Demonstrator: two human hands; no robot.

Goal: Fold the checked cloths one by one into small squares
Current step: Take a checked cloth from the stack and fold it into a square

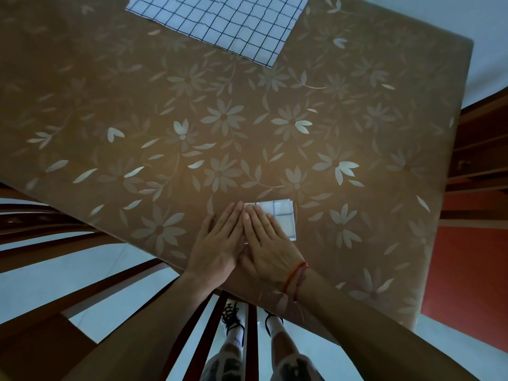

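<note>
Pale tiled floor (pixel 27 292) surrounds a broad worktop (pixel 247 119) draped in a brown covering printed with cream flowers, seen from above by the person standing at its near edge. At the far side lies a large white cloth with a thin dark check (pixel 220 20), spread flat and not yet folded. Dark wooden chair slats (pixel 49 251) curve in at the lower left.

Near the front edge, the left hand (pixel 217 243) and the right hand (pixel 268 243) lie side by side, touching. Neither grip is closed on anything: the fingers are straight and together, palms down. The right hand presses on a small folded square of the same checked cloth (pixel 280 215), while the left rests mostly on the covering with its fingertips at the square's left edge. A thin red cord bracelet (pixel 295 279) circles the right wrist.

This fold looks all but finished, with the smoothing press as the step in hand. The risk lies in letting go, since the stacked layers may spring open once the weight comes off, and their corners at the upper right already look slightly uneven. The square also sits close to the worktop's edge on what appears a smooth covering, so a sideways sweep could slide it off.

Much of the square is hidden under the right hand, and the layer count cannot be made out. The top of the frame cuts off the far cloth — whether it is one cloth or several stacked is unclear.
</note>
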